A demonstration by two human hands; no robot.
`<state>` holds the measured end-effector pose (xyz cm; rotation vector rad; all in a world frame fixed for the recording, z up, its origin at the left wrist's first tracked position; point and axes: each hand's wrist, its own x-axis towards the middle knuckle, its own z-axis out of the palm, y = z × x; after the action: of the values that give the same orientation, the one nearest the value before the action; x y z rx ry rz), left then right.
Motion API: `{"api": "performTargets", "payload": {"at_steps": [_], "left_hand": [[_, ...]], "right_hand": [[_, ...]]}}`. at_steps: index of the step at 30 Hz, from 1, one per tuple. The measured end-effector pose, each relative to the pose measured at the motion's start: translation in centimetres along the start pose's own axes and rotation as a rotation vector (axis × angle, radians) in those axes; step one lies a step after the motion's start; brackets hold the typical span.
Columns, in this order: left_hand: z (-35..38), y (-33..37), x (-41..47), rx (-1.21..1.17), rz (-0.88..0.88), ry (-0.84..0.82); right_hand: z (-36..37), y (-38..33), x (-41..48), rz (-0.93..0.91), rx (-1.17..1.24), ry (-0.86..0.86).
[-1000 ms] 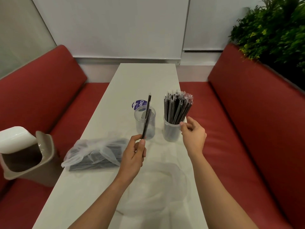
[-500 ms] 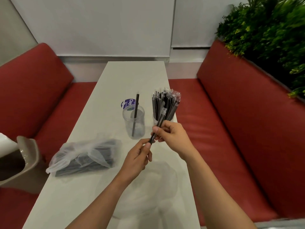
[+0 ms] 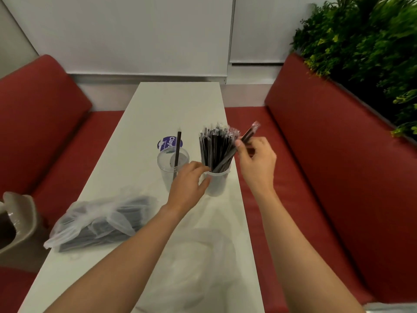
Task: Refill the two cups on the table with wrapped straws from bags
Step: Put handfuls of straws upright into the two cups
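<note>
- Since half a second ago the wrapped straw (image 3: 248,134) has passed wholly to the right hand (image 3: 257,163), which pinches it between thumb and fingertips and slants its lower end into the full cup (image 3: 217,185) near the table's (image 3: 180,105) right edge.
- The left hand (image 3: 189,184) has let go and steadies that cup, thumb on its wall, fingers curled at the rim.
- The near-empty cup (image 3: 167,175), just left of it, holds one straw, so most refilling probably remains there.
- The bag of straws (image 3: 99,222) lies by the left edge.
</note>
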<state>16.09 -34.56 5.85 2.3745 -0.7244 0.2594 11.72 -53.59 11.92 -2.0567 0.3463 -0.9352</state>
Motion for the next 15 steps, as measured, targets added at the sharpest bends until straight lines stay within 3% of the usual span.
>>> {"api": "performTargets", "payload": {"at_steps": [3, 10, 15], "left_hand": [[0.6, -0.2, 0.5, 0.105, 0.056, -0.081], [1.1, -0.3, 0.6, 0.159, 0.079, -0.123], [1.4, -0.8, 0.5, 0.175, 0.086, -0.143]], "right_hand": [[2.0, 1.2, -1.2, 0.051, -0.056, -0.127], [4.8, 2.9, -3.2, 0.266, 0.034, -0.200], [5.5, 3.8, -3.3, 0.242, 0.009, -0.209]]}}
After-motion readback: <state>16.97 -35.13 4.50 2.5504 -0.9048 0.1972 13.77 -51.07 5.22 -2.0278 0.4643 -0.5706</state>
